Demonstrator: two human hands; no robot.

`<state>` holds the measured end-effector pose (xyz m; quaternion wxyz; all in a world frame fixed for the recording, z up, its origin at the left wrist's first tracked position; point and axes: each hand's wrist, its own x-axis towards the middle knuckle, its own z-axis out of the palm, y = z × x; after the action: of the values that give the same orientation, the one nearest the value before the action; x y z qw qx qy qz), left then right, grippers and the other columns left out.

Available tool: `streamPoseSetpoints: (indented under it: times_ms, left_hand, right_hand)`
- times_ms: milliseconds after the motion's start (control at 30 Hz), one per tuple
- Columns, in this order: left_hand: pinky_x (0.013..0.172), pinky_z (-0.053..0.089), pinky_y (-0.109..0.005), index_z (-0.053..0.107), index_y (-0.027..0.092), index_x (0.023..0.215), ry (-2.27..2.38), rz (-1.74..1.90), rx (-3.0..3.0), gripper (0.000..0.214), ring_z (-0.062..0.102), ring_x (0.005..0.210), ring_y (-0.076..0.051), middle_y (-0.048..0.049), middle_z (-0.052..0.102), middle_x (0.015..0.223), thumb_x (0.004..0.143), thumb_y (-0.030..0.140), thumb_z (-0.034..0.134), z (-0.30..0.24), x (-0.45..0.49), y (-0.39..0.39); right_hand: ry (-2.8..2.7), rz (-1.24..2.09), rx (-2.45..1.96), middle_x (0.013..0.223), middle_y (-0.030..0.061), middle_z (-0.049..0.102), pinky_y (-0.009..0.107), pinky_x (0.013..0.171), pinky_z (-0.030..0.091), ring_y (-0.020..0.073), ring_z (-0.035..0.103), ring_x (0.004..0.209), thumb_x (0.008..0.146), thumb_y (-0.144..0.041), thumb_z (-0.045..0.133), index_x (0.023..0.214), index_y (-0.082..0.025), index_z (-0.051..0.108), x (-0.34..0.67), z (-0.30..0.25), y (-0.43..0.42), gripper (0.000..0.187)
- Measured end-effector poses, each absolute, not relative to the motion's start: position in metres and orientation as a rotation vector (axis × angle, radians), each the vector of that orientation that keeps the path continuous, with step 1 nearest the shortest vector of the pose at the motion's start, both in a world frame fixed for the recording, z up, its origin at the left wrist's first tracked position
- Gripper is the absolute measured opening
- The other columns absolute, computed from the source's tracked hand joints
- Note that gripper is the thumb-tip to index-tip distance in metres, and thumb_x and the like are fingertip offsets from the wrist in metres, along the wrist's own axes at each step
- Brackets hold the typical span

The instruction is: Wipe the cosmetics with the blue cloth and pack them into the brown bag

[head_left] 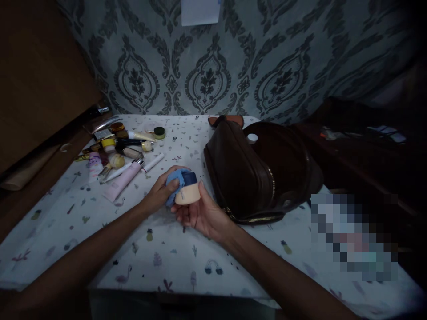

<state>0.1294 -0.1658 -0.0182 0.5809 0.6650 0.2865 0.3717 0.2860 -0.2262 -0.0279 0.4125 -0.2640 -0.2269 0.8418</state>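
My right hand [207,215] cups a cream jar [189,194] from below and from its right side. The jar has a cream-coloured body and a dark blue lid, and it is held tilted above the table. A blue cloth [173,180] is pinched in my left hand [163,189] and pressed against the jar's left side and lid. Part of the left fingers is hidden behind the cloth and jar. Close by on the right lies a dark brown leather bag [236,173] with gold zips.
Several cosmetics lie on the left, among them a pink tube [123,180], a white pen-like stick [153,162] and a green-lidded jar [159,132]. A white cap [252,139] rests on the bag. The patterned tablecloth [173,262] covers the table; a wooden panel [43,75] stands left.
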Motion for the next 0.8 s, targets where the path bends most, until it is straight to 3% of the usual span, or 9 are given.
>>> streamPoseSetpoints:
  times_ms: [133, 333, 500, 600, 800]
  left_hand:
    - [0.059, 0.046, -0.024, 0.059, 0.017, 0.105, 0.736, 0.928, 1.608, 0.059, 0.055, 0.067, -0.014, -0.0015, 0.061, 0.082, 0.082, 0.071, 0.057, -0.012, 0.129, -0.164]
    - [0.061, 0.041, -0.024, 0.054, 0.018, 0.092, 0.791, 0.909, 1.654, 0.048, 0.050, 0.067, -0.013, 0.0022, 0.051, 0.075, 0.088, 0.066, 0.054, -0.012, 0.131, -0.166]
    - [0.058, 0.039, -0.024, 0.049, 0.019, 0.080, 0.784, 0.910, 1.613, 0.049, 0.047, 0.064, -0.013, 0.0028, 0.047, 0.070, 0.090, 0.067, 0.050, -0.013, 0.133, -0.166]
    - [0.055, 0.039, -0.024, 0.048, 0.019, 0.076, 0.823, 0.963, 1.546, 0.049, 0.045, 0.059, -0.012, 0.0033, 0.047, 0.066, 0.089, 0.066, 0.053, -0.010, 0.133, -0.164]
    - [0.056, 0.041, -0.023, 0.051, 0.019, 0.073, 0.925, 1.011, 1.495, 0.044, 0.045, 0.058, -0.011, 0.0040, 0.048, 0.065, 0.085, 0.060, 0.063, -0.009, 0.132, -0.161]
  right_hand:
    - [-0.617, 1.811, -0.831, 0.068, -0.0001, 0.066, 0.020, 0.050, 0.043, 0.0114, 0.061, 0.056, 0.073, -0.070, 0.073, 0.087, -0.016, 0.064, 0.282, -0.035, -0.226, 0.056]
    - [-0.671, 1.515, -0.952, 0.072, -0.0043, 0.063, 0.022, 0.050, 0.043, 0.0099, 0.056, 0.055, 0.066, -0.063, 0.081, 0.095, -0.021, 0.058, 0.282, -0.037, -0.225, 0.055]
    - [-0.754, 1.528, -0.939, 0.067, -0.0076, 0.057, 0.020, 0.041, 0.037, 0.0075, 0.048, 0.046, 0.067, -0.057, 0.083, 0.117, -0.024, 0.055, 0.288, -0.034, -0.225, 0.066]
    - [-0.780, 1.609, -0.894, 0.073, -0.0060, 0.060, 0.020, 0.042, 0.037, 0.0060, 0.047, 0.046, 0.069, -0.051, 0.083, 0.126, -0.025, 0.054, 0.289, -0.029, -0.228, 0.069]
    - [-0.702, 1.716, -0.806, 0.085, -0.0001, 0.067, 0.021, 0.047, 0.043, 0.0089, 0.055, 0.058, 0.065, -0.036, 0.088, 0.113, -0.024, 0.064, 0.287, -0.021, -0.230, 0.056]
